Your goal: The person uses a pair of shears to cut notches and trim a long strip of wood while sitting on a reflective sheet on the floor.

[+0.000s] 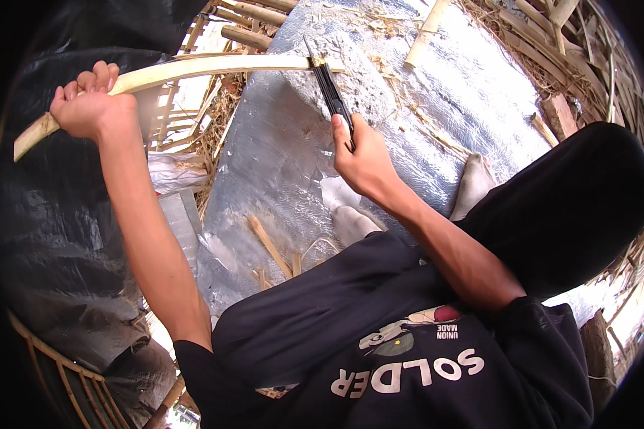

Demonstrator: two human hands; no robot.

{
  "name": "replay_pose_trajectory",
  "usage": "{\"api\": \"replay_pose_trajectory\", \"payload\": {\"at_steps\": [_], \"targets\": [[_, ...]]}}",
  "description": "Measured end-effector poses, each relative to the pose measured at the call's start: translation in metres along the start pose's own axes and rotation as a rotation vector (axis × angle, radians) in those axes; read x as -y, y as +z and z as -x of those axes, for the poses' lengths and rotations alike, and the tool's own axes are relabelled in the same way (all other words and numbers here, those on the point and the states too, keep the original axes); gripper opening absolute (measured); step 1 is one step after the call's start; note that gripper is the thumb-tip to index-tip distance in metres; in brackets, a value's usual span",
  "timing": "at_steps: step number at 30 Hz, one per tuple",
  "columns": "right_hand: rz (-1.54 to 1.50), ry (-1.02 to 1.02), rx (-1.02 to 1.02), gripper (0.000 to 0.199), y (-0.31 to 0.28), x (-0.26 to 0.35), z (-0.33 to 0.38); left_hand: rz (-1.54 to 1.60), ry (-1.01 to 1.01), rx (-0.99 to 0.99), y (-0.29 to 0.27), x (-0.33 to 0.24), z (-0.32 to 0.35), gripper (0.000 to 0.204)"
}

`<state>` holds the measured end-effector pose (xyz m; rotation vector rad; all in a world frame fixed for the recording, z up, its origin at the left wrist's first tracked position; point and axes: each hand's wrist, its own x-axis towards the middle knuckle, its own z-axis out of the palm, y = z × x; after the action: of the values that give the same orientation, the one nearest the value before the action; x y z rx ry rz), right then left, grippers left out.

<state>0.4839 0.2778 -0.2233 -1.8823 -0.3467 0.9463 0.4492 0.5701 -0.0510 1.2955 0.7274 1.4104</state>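
Observation:
My left hand (89, 107) is raised at the upper left, gripping a long pale bamboo strip (193, 70) near one end. The strip curves across to the right, above a silver foil mat (293, 157). My right hand (365, 161) is closed around the black handle of a knife (329, 89). The knife's tip meets the strip's far end, at the top middle. Below my arms are my black shirt and black trousers, with both feet in grey socks (472, 186) on the mat.
Bamboo shavings and short offcuts (272, 247) litter the mat. Bamboo poles (247, 21) lie at the top, split strips and straw (551, 43) pile up at the upper right. Black plastic sheeting (50, 236) hangs on the left, with a woven bamboo frame (64, 372) below it.

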Motion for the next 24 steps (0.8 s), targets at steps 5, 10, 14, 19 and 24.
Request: {"api": "replay_pose_trajectory", "payload": {"at_steps": [5, 10, 14, 19, 24], "targets": [[-0.126, 0.056, 0.328, 0.057, -0.027, -0.003, -0.008, 0.021, 0.027, 0.249, 0.034, -0.004, -0.006, 0.037], [-0.501, 0.152, 0.448, 0.032, -0.047, -0.017, -0.041, 0.555, -0.166, 0.447, 0.054, 0.012, -0.032, 0.039], [-0.543, 0.205, 0.531, 0.025, -0.057, -0.010, -0.051, 0.246, 0.025, 0.124, 0.088, -0.007, 0.010, 0.036], [-0.570, 0.268, 0.574, 0.028, -0.055, 0.002, -0.059, 0.287, 0.093, 0.153, 0.091, -0.009, 0.017, 0.034], [-0.710, 0.353, 0.637, 0.025, -0.052, -0.020, -0.075, 0.194, 0.089, 0.100, 0.092, -0.011, 0.013, 0.036]]}}
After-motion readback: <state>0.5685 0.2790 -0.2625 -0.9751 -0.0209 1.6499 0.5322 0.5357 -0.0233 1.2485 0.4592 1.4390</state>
